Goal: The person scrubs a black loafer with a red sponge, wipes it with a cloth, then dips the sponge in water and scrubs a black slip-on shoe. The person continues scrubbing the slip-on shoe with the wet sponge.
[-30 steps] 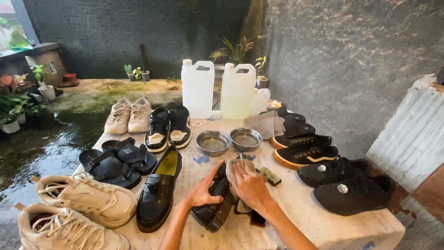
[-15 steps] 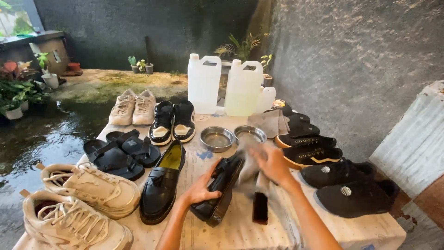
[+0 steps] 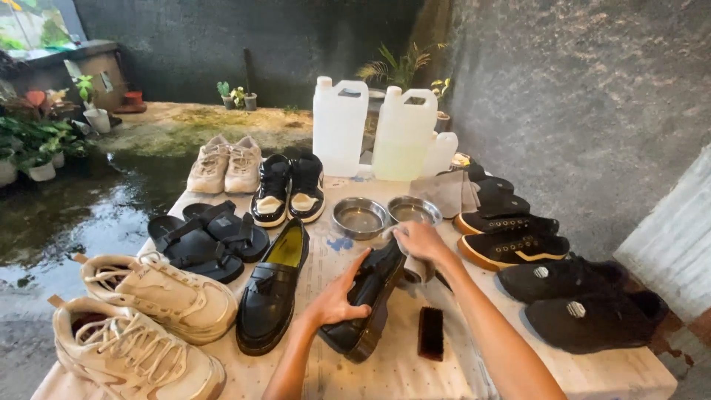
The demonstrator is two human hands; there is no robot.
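Note:
My left hand [image 3: 342, 295] grips the side of a black loafer [image 3: 368, 315] tipped on its edge on the table [image 3: 404, 374]. My right hand [image 3: 419, 241] is closed on a small cloth [image 3: 416, 267] near the shoe's heel end, just in front of the right metal bowl [image 3: 414, 210]. The matching black loafer [image 3: 274, 289] lies flat to the left. A dark shoe brush [image 3: 431, 332] lies on the table right of the held shoe.
A second metal bowl [image 3: 360, 218], two white jugs [image 3: 339, 126] and a small bottle stand at the back. Black sneakers [image 3: 511, 248] and dark shoes [image 3: 585, 318] line the right side. Cream sneakers [image 3: 159, 296], black sandals [image 3: 207, 237] and other pairs fill the left. A concrete wall rises on the right.
My right hand has lifted off the loafer and moved up and away toward the right bowl with the cloth. The brush now lies uncovered on the table. The camera moved closer.

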